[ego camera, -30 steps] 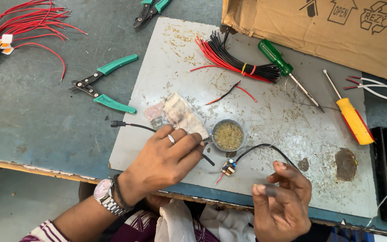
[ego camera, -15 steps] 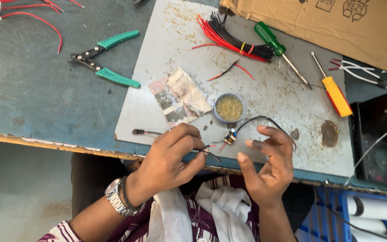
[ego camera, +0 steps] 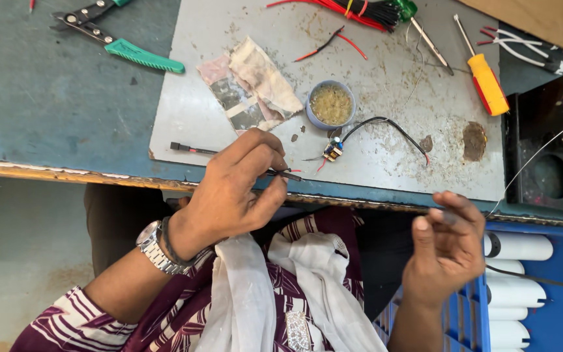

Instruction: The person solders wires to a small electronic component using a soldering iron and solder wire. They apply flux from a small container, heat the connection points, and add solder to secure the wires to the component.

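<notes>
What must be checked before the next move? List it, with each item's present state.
1. Left hand grip on the thin black tool: ok, fingers closed round it.
2. Tool tip clear of the small component: ok, it sits just left of it, apart.
3. Component lying on the grey mat: ok.
4. Right hand grip on the thin wire: cannot tell.
5. Round tin open, beside the component: ok.

The thin black tweezers (ego camera: pixel 229 158) are pinched in the left hand (ego camera: pixel 236 189), lying almost flat along the front edge of the grey mat. Their tip points right, toward a tiny circuit module (ego camera: pixel 332 150) with a looping black wire (ego camera: pixel 386 127) lying on the mat.
</notes>
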